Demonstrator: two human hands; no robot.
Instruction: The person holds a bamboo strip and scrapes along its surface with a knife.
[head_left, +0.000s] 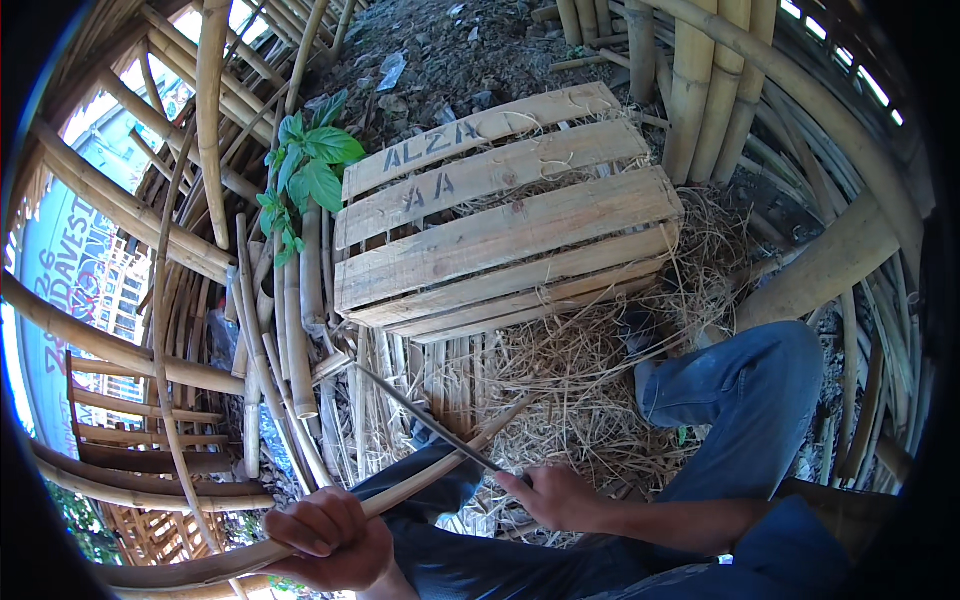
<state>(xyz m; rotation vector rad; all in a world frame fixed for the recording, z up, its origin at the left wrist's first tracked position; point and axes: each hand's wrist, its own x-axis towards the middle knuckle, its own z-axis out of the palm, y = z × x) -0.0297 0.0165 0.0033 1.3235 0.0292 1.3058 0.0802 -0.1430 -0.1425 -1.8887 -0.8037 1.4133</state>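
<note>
My left hand (335, 540) is closed round a long split bamboo strip (410, 487), which slants from the lower left up toward the middle over my legs. In my right hand (558, 498) is the handle of a long, narrow knife (415, 412). Its blade points up and to the left, crossing the bamboo strip a short way in front of my right hand. At the crossing the blade appears to lie against the strip.
A slatted wooden crate (510, 225) stands ahead, with straw and shavings (575, 390) around it. Leafy green plant (315, 165) and bamboo poles (300, 340) are at its left. Thick bamboo posts (705, 90) rise at the right, and a bamboo lattice (130, 350) spans the left.
</note>
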